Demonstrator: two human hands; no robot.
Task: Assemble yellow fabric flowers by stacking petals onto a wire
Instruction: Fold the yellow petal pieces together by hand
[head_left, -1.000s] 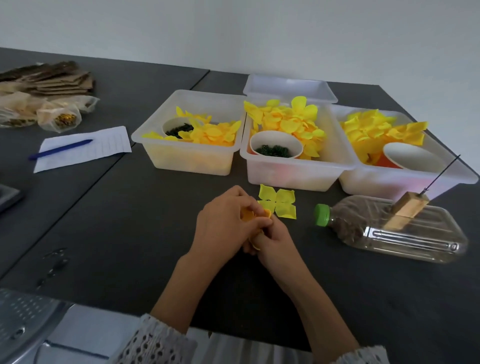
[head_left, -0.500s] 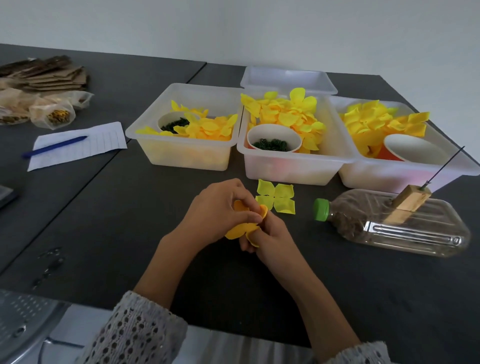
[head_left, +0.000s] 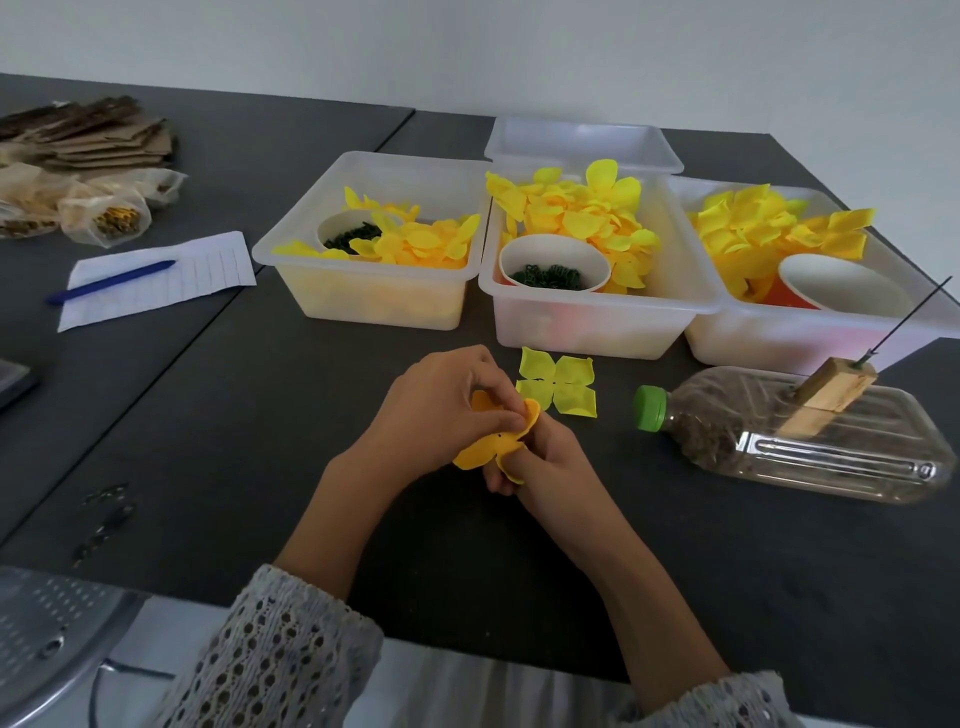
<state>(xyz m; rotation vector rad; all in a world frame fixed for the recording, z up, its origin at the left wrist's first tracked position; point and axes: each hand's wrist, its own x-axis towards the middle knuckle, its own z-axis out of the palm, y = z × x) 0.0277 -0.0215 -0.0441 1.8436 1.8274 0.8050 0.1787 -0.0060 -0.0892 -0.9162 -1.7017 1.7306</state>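
Both hands meet over the dark table, holding one orange-yellow fabric petal piece (head_left: 485, 449). My left hand (head_left: 441, 410) pinches its upper part from the left. My right hand (head_left: 540, 457) grips its lower right edge. A paler four-lobed yellow petal piece (head_left: 558, 382) lies flat just beyond my hands. At the right, a thin dark wire (head_left: 906, 325) stands slanted in a wooden block (head_left: 826, 395) fixed on a clear plastic bottle (head_left: 810, 447) lying on its side.
Three translucent bins (head_left: 384, 301) (head_left: 587, 322) (head_left: 779, 338) of yellow petals sit behind, each with a paper cup; two cups hold green bits. An empty bin (head_left: 582, 143) stands further back. A paper sheet with a blue pen (head_left: 111, 280), cardboard and bags lie at the left.
The petal piece has come out from between my hands and opened up, showing more lobes. The hands stay in about the same spot.
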